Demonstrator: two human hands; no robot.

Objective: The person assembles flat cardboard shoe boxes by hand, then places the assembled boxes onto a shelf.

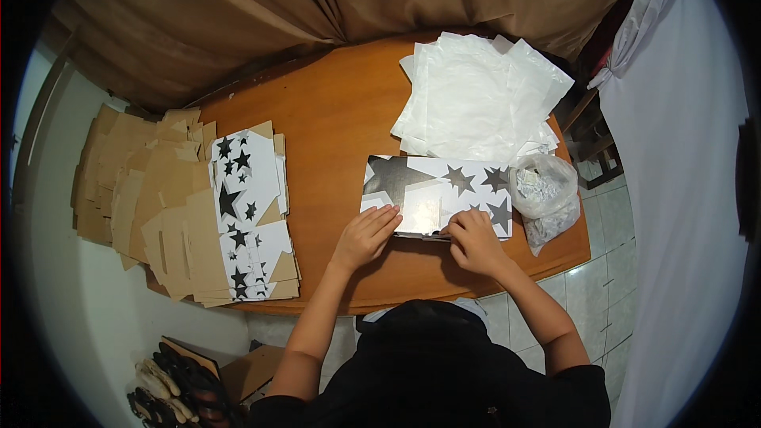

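A flat white box with black and grey stars [444, 186] lies on the wooden table [333, 127] in front of me. My left hand [366, 235] rests on its near left edge, fingers pressing down on the card. My right hand [476, 239] presses on the near right edge, fingers curled over the box's rim. Both hands touch the same box.
A stack of flat star-printed and brown cardboard blanks [238, 214] covers the table's left end. White plastic bags [479, 95] are piled at the far right. A clear bag of crumpled paper [545, 190] sits beside the box. Shoes [178, 392] lie on the floor below.
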